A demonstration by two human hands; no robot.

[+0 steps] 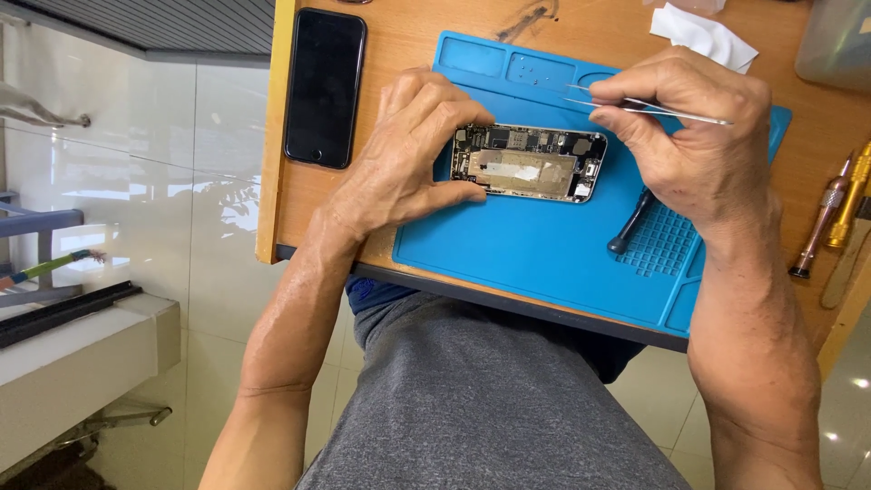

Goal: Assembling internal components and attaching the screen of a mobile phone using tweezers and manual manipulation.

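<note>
Wooden table (pixel 381 45), viewed from the head camera, carries a blue silicone work mat (pixel 526 254) with shallow moulded compartments. The upper tray recesses (pixel 517 65) appear to hold nothing that can be made out. The gridded section at lower right has a dark-handled tool (pixel 630 222) lying across its edge.

A clear plastic container (pixel 839 41) sits at the table's upper right corner; contents cannot be told. White paper wrappers (pixel 703 34) lie beside it.

A black smartphone (pixel 324 86), screen dark, lies off the mat to the left.

The opened phone chassis (pixel 528 163), circuit parts exposed, lies on the mat centre. Left hand (pixel 413 154) clamps its left end, fingers above, thumb below.

Right hand (pixel 689 136) pinches metal tweezers (pixel 635 106), tips apart, just above the chassis's upper right corner.

Two screwdrivers (pixel 830 213) lie on the wood at right.
</note>
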